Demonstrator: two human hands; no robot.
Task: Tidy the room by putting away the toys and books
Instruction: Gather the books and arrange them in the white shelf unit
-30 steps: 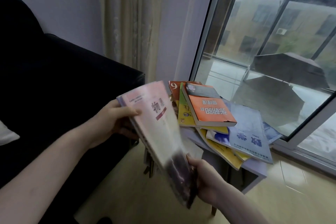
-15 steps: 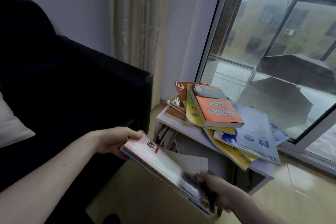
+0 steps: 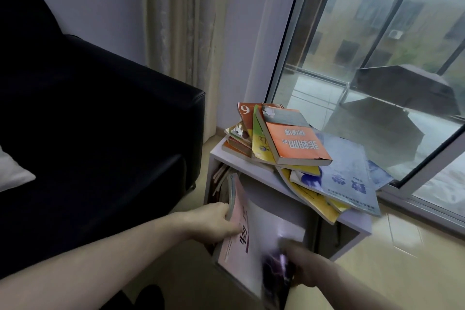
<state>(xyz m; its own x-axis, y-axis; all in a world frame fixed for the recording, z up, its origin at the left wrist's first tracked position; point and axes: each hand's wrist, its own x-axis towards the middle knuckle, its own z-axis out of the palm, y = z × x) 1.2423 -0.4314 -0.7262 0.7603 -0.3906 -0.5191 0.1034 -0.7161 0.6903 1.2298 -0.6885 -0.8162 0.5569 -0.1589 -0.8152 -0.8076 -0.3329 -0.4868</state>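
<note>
The pink book (image 3: 247, 241) is held tilted at the open front of the small white shelf unit (image 3: 357, 224), its upper corner already at the left end of the lower compartment, beside the books standing there (image 3: 221, 181); that angle suits sliding it in upright next to them. The left hand (image 3: 216, 221) grips the book's left edge, fingers (image 3: 227, 228) curled over the cover, probably to steer the spine toward the gap; the right hand (image 3: 305, 268) holds the book's lower right corner, blurred, so how far its fingers wrap round cannot be made out, though it appears to carry the weight and push from behind. On the unit's top a loose pile of books lies askew; the orange book (image 3: 293, 139) sits uppermost near the back left corner, and the pale blue book (image 3: 348, 171) overhangs the front right edge, so those look still to be sorted. The black sofa (image 3: 100, 121) stands just left of the unit, which leaves little room on that side for the left hand.
</note>
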